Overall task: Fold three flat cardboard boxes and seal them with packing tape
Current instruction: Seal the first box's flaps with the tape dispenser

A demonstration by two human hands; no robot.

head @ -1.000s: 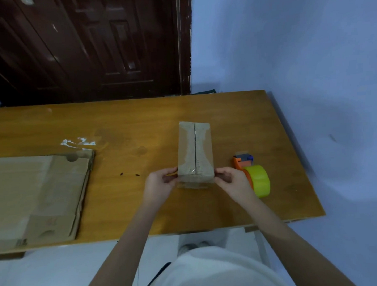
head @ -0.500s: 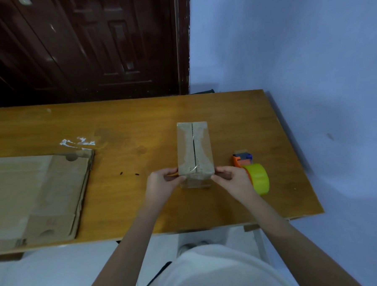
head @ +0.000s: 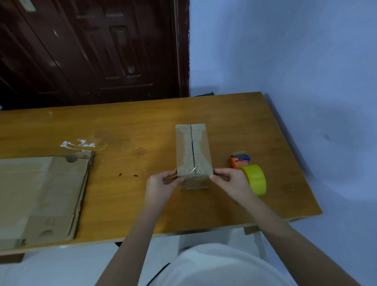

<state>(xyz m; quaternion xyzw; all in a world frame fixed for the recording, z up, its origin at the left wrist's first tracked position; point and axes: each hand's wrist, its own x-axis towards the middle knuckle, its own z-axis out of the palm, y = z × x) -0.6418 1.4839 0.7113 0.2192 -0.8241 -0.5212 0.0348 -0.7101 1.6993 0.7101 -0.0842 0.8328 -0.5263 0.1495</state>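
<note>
A small folded cardboard box (head: 193,151) stands on the wooden table (head: 121,124), its top flaps closed with a seam running away from me and old tape marks along it. My left hand (head: 163,183) pinches the box's near left corner. My right hand (head: 228,180) pinches the near right corner. An orange tape dispenser with a yellow tape roll (head: 250,174) lies on the table just right of my right hand. A stack of flat cardboard boxes (head: 37,199) lies at the table's left.
White residue (head: 77,144) marks the table behind the flat stack. A dark wooden door (head: 80,48) stands behind the table and a blue wall (head: 298,49) runs along its right side. The table's near edge is close to my body.
Both hands stay at the box's near corners with only slight finger shifts. The box has barely moved.
</note>
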